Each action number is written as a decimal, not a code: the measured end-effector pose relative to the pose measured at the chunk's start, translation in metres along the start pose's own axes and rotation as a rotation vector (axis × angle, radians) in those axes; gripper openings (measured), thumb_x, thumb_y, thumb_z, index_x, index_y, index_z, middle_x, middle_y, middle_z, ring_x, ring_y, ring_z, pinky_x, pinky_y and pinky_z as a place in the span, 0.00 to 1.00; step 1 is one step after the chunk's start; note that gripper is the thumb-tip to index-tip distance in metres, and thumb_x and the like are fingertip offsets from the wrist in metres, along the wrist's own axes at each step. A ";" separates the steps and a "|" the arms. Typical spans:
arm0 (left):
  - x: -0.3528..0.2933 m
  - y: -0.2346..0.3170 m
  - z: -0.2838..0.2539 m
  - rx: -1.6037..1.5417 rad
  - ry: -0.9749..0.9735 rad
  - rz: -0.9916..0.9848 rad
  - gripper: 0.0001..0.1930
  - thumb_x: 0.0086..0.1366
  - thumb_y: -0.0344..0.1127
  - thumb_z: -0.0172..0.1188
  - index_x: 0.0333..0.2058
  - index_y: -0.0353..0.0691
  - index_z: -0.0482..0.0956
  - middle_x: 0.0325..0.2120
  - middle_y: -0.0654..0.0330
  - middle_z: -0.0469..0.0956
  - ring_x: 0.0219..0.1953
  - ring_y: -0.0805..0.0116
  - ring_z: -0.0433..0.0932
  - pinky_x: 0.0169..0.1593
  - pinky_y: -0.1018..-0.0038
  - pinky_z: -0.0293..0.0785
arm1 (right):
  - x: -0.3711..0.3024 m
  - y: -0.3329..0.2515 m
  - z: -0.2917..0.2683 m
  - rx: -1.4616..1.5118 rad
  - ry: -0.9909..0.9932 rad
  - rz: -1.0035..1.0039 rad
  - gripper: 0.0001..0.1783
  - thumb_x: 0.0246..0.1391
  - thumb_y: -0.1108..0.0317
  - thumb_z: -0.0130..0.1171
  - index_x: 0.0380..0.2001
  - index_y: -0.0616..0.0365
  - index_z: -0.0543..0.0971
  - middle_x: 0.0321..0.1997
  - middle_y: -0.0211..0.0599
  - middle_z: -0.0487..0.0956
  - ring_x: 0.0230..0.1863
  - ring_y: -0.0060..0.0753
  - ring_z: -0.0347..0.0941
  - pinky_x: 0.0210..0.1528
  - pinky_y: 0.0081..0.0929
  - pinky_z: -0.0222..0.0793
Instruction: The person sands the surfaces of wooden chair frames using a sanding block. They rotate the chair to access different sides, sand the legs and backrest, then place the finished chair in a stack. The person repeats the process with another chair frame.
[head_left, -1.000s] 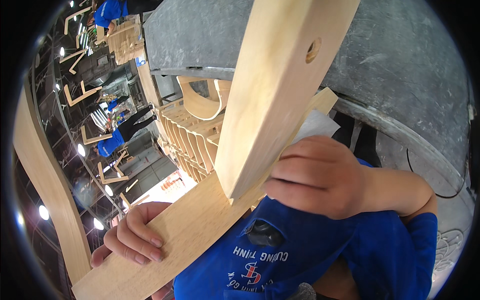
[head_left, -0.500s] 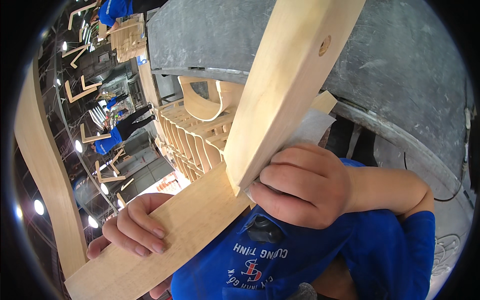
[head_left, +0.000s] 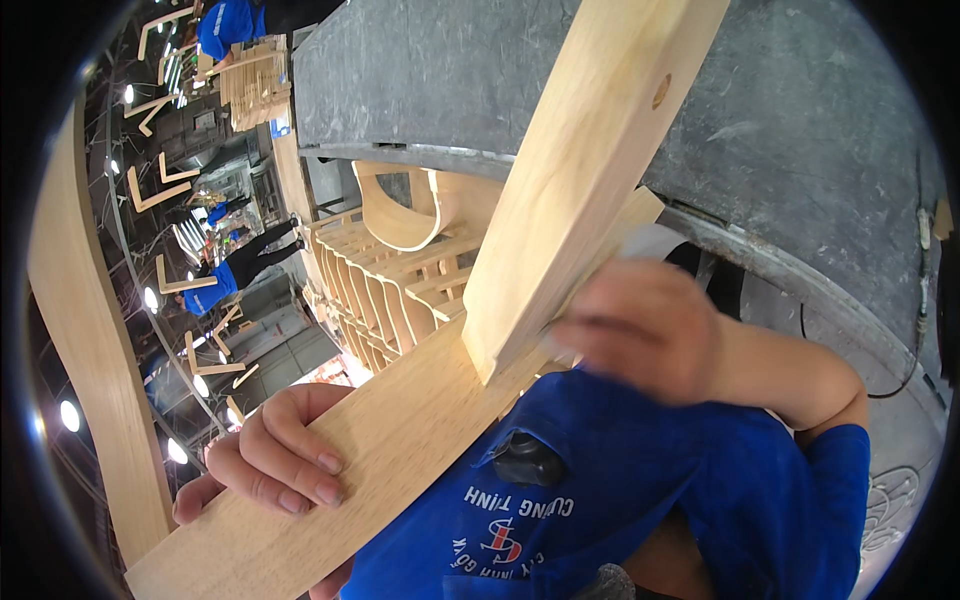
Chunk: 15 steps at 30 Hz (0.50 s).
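A pale wooden frame part crosses the view, made of a flat board (head_left: 385, 430) and a thick rail (head_left: 570, 190) that meets it at an angle. The rail has a round knot or plugged hole on its side. My left hand (head_left: 275, 450) is wrapped round the board's edge, fingers curled over its upper face. My right hand (head_left: 640, 330), blurred by motion, is curled beside the rail's lower edge near the joint. From behind it shows a whitish sheet (head_left: 655, 243), smeared now, which looks like sandpaper.
Beyond the part lies a worn grey table (head_left: 800, 150). Curved wooden frames (head_left: 390, 280) stand in a row at left centre. A long wooden piece (head_left: 95, 330) rises at far left. People in blue (head_left: 225, 280) work in the background, near stacked wood (head_left: 255, 90).
My right hand has moved up and slightly right along the rail, away from the joint, with the sheet. The wooden part has shifted slightly right; my left hand keeps its hold.
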<state>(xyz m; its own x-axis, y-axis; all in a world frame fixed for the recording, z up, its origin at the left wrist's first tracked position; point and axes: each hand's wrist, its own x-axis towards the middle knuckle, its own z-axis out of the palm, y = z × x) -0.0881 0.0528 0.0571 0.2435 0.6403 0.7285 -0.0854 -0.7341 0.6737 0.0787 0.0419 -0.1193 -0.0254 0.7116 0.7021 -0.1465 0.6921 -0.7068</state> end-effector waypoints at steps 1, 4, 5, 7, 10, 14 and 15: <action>-0.001 0.000 0.000 0.008 -0.018 -0.009 0.46 0.42 0.49 0.74 0.55 0.32 0.60 0.25 0.61 0.68 0.19 0.72 0.73 0.25 0.80 0.72 | 0.000 0.003 -0.008 -0.022 -0.105 0.066 0.12 0.37 0.72 0.60 0.30 0.61 0.74 0.30 0.37 0.73 0.31 0.37 0.73 0.28 0.30 0.70; 0.000 0.002 -0.001 0.005 -0.069 -0.027 0.47 0.43 0.51 0.73 0.56 0.33 0.59 0.26 0.60 0.68 0.21 0.73 0.73 0.26 0.80 0.72 | 0.001 0.000 -0.027 0.055 -0.178 0.170 0.20 0.43 0.68 0.62 0.43 0.58 0.76 0.35 0.39 0.76 0.32 0.41 0.75 0.32 0.30 0.70; 0.000 0.003 -0.002 -0.006 -0.081 -0.047 0.47 0.44 0.51 0.72 0.57 0.33 0.59 0.27 0.60 0.68 0.21 0.73 0.73 0.27 0.80 0.72 | 0.003 -0.005 -0.030 0.142 -0.305 0.209 0.21 0.43 0.66 0.63 0.44 0.57 0.76 0.35 0.37 0.77 0.32 0.39 0.75 0.32 0.30 0.71; 0.002 0.006 -0.002 0.002 -0.112 -0.083 0.48 0.38 0.54 0.74 0.54 0.35 0.61 0.26 0.63 0.68 0.22 0.75 0.71 0.29 0.81 0.70 | 0.006 -0.015 -0.030 0.319 -0.462 0.237 0.23 0.44 0.63 0.64 0.46 0.54 0.77 0.36 0.34 0.78 0.31 0.36 0.76 0.33 0.28 0.71; 0.004 0.011 -0.002 0.005 -0.164 -0.116 0.50 0.35 0.56 0.75 0.53 0.36 0.62 0.26 0.64 0.67 0.23 0.76 0.71 0.31 0.81 0.69 | 0.007 -0.016 -0.022 0.531 -0.484 0.340 0.24 0.49 0.61 0.61 0.51 0.50 0.74 0.37 0.33 0.79 0.36 0.39 0.75 0.37 0.33 0.71; 0.005 0.014 -0.002 -0.004 -0.203 -0.122 0.50 0.36 0.57 0.74 0.54 0.35 0.61 0.26 0.63 0.67 0.23 0.76 0.71 0.31 0.81 0.69 | -0.004 -0.002 -0.013 0.807 -0.436 0.481 0.23 0.48 0.63 0.62 0.50 0.49 0.75 0.37 0.36 0.80 0.39 0.42 0.75 0.39 0.34 0.71; 0.005 0.013 -0.001 0.009 -0.203 -0.110 0.50 0.36 0.57 0.74 0.54 0.35 0.61 0.26 0.64 0.66 0.23 0.76 0.71 0.31 0.80 0.69 | -0.008 -0.001 -0.013 0.801 -0.440 0.496 0.22 0.48 0.65 0.62 0.49 0.50 0.75 0.37 0.38 0.80 0.39 0.42 0.75 0.39 0.33 0.71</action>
<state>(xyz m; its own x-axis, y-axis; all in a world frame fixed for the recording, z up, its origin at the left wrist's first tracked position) -0.0892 0.0467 0.0697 0.4401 0.6587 0.6102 -0.0391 -0.6649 0.7459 0.0915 0.0374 -0.1253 -0.5971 0.6764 0.4312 -0.6310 -0.0642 -0.7731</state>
